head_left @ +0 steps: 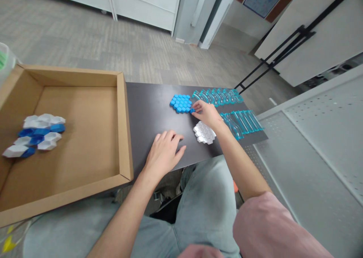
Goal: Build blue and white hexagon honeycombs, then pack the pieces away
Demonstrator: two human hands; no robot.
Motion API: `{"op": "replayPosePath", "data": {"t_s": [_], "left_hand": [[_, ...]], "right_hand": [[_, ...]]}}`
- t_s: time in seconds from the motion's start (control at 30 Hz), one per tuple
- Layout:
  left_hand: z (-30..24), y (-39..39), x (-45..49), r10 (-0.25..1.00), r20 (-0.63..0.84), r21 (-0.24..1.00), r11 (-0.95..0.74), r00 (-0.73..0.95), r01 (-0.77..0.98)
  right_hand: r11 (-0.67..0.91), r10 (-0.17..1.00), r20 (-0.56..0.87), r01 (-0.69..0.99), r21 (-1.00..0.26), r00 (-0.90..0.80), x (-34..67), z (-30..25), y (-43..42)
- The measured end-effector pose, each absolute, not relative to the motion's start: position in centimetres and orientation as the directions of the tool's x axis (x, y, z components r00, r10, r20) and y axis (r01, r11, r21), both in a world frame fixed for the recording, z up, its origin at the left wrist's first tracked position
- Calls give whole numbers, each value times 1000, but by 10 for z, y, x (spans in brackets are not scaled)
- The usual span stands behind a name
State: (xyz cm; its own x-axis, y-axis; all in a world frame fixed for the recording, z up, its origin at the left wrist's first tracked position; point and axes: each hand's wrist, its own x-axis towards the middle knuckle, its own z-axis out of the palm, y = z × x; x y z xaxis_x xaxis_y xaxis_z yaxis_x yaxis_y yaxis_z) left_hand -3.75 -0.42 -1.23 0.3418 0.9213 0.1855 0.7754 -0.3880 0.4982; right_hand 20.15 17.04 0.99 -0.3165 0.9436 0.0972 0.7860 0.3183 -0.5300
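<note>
My right hand (pixel 204 113) pinches a small blue hexagonal piece (pixel 192 110) at the lower right edge of a cluster of blue hexagonal pieces (pixel 180 103). Just below that hand lies a cluster of white hexagonal pieces (pixel 204 132), partly behind the wrist. My left hand (pixel 165 151) rests on the dark tabletop (pixel 150 110), fingers spread, holding nothing. Several white hexagonal pieces (pixel 50 140) and blue hexagonal pieces (pixel 36 139) sit together inside the cardboard box (pixel 124 125) at the left.
Two rows of clear teal-edged plastic pieces lie at the table's right end, a far row (pixel 218 97) and a near row (pixel 245 122). A pale perforated panel (pixel 320 144) stands right of the table. A translucent container (pixel 7 63) is at the far left.
</note>
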Motion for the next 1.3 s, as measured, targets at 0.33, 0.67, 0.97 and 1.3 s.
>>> {"op": "replayPosePath", "data": {"t_s": [0.33,0.67,0.97,1.3], "left_hand": [[-12,-5,-38,920,189,496,-392,344,774],[-9,-4,-38,923,171,504,-383,346,774],[-9,-4,-38,925,162,509,-378,345,773],[-9,-4,-38,924,168,503,-381,345,776]], "right_hand": [[301,950,92,796,-526,-298,199,10,172],[307,947,86,792,-529,-309,198,9,174],[296,950,76,793,-533,-304,198,8,175],[286,953,76,789,-544,-292,196,9,173]]}}
